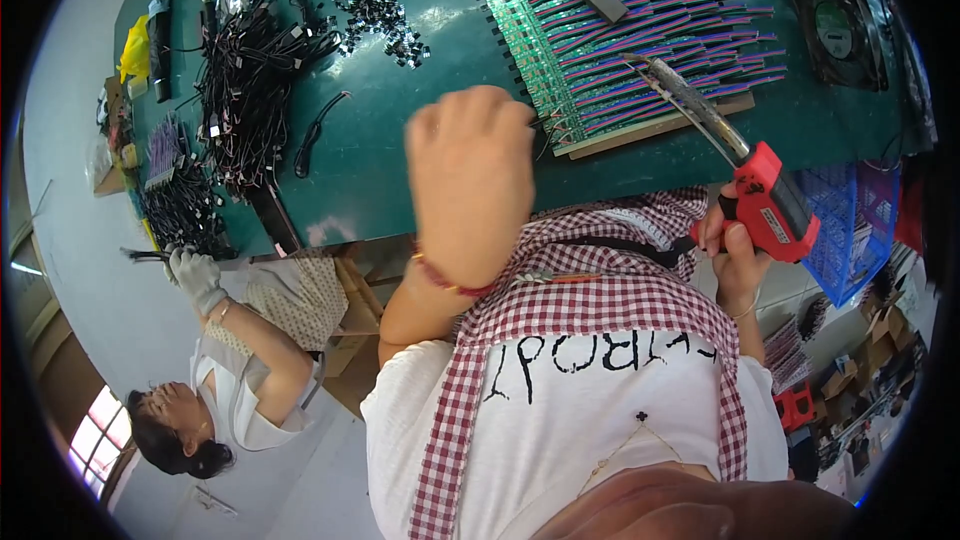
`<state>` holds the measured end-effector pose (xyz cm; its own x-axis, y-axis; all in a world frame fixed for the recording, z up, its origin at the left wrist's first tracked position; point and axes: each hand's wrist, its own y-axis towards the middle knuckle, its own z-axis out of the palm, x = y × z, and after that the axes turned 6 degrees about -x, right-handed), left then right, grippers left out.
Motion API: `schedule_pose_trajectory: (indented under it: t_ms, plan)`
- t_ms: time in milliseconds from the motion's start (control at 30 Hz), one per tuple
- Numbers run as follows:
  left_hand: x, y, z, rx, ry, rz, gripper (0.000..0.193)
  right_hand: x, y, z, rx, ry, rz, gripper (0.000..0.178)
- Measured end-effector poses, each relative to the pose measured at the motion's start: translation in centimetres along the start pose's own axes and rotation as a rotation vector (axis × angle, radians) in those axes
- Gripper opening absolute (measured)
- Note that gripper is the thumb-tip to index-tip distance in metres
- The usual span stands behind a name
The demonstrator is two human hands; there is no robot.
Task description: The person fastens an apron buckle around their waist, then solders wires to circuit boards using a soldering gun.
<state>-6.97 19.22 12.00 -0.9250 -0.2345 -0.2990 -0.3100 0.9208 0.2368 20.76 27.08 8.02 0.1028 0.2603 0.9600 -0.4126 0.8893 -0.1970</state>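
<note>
The left hand [470, 165] is being held over the table [372, 130], back up, fingers curled; whether anything is being pinched cannot be told. The red soldering gun [775, 215] is being gripped by the right hand [738, 258] by the table's near edge. Its tip is being pointed at coloured wires [650, 40] on the green board [537, 55]. Bare table is being left between the left hand and the black cables [245, 90].

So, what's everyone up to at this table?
The person's right hand grips a red soldering gun, its metal nose over green circuit boards with rows of coloured wires. The left hand is loosely curled over the table; whether it holds anything is hidden. To the left, a co-worker's gloved hand is beside black cables.
</note>
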Motion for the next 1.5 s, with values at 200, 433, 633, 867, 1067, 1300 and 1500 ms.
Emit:
schedule_pose_trajectory:
  t_ms: [200, 433, 633, 867, 1067, 1300, 1500]
  plan:
    - [13.9, -2.9, -3.5, 0.106, 0.599, -0.533, 0.03, 0.5, 0.8, 0.0, -0.044, 0.0, -0.023, 0.047]
    - [17.8, -6.2, -2.3, -0.041, 0.301, -0.362, 0.013, 0.9, 2.2, 0.7, 0.035, 0.046, -0.11, 0.045]
    - [12.9, -2.2, -3.2, -0.214, -0.494, -0.456, 0.011, 3.1, 3.7, 3.0, 0.051, 0.121, -0.159, 0.047]
    - [2.9, 2.4, -1.8, 0.089, -1.266, -0.449, 0.007, 5.2, 6.2, 9.5, 0.064, -0.092, -0.141, 0.038]
    - [0.0, 2.8, -1.4, 0.13, -1.194, -0.433, 0.007, 5.2, 7.3, 11.5, 0.06, -0.113, -0.271, 0.033]
    - [-0.6, 2.2, -0.7, 0.217, -0.965, -0.282, 0.01, 4.4, 7.5, 10.7, 0.027, -0.3, -0.362, 0.02]
    - [-1.1, 2.8, 0.1, 0.158, -1.11, -0.14, 0.01, 4.5, 7.5, 10.5, 0.062, -0.127, -0.171, 0.015]
